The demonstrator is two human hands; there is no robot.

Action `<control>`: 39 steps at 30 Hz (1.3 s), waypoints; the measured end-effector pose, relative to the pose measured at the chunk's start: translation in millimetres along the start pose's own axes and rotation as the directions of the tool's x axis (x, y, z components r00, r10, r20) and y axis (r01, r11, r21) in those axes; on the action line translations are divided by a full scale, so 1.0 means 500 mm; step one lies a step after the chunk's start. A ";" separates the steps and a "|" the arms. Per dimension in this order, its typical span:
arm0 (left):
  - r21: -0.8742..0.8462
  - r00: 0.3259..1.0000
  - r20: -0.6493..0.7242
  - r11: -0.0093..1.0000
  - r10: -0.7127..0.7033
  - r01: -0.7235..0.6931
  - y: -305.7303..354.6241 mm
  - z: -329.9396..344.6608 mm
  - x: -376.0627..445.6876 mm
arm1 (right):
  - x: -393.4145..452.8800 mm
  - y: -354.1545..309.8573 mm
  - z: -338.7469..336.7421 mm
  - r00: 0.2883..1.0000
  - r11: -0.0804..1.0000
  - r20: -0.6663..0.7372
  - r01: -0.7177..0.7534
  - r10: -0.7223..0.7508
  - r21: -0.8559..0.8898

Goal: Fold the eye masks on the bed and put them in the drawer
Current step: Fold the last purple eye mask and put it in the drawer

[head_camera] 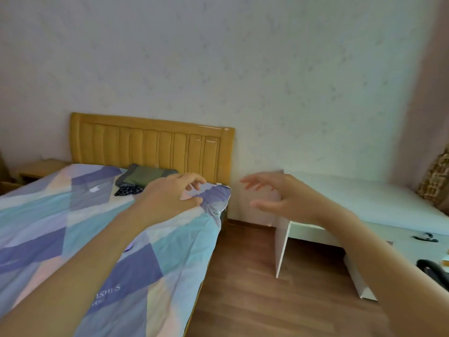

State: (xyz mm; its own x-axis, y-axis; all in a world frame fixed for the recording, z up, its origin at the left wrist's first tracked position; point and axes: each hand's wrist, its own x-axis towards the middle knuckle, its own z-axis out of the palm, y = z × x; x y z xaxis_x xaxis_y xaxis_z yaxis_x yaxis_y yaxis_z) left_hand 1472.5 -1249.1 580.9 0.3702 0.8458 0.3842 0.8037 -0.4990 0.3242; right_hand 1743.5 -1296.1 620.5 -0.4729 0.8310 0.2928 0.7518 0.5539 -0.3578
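Observation:
A bed with a blue and purple patchwork quilt [60, 215] fills the left half of the view. Near the headboard a dark patterned piece of cloth [128, 190], possibly an eye mask, lies in front of a grey-green pillow [145, 175]. A small purple item [129, 246] peeks out beside my left forearm. My left hand [175, 193] hovers over the quilt's far right corner, fingers loosely curved, holding nothing. My right hand [274, 195] is raised beside the bed with fingers spread and empty. No drawer is clearly in view.
A yellow wooden headboard [153, 149] stands against the wall. A white desk [352, 203] is at the right, with small dark items [425, 237] on it. A wooden nightstand [36, 169] sits at the far left. Brown wood floor [255, 276] runs between bed and desk.

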 end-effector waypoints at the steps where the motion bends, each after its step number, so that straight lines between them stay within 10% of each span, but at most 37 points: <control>1: -0.001 1.000 0.012 1.000 -0.004 0.004 -0.013 0.013 0.047 | 0.029 0.030 -0.013 1.000 1.000 -0.004 -0.008 0.008 -0.008; 10: -0.032 0.998 0.052 0.999 -0.028 0.030 -0.117 0.124 0.386 | 0.271 0.318 -0.074 1.000 1.000 -0.009 0.006 -0.007 -0.024; 19: -0.009 0.936 -0.001 0.936 -0.351 0.351 -0.367 0.249 0.577 | 0.706 0.598 0.089 0.950 0.976 0.224 0.208 -0.218 0.070; 39: -0.168 0.305 -0.021 0.305 -0.952 0.938 -1.010 0.474 0.449 | 1.404 0.521 0.857 0.436 0.807 0.683 0.385 -0.586 0.447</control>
State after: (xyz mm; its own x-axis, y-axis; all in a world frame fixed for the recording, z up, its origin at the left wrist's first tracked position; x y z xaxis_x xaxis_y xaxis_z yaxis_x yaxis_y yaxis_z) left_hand 1260.1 -762.7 298.7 -0.6619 0.7294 -0.1728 0.5136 0.6093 0.6041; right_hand 1410.4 -546.6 353.2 -0.9607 0.0726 -0.2680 0.2194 0.7902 -0.5723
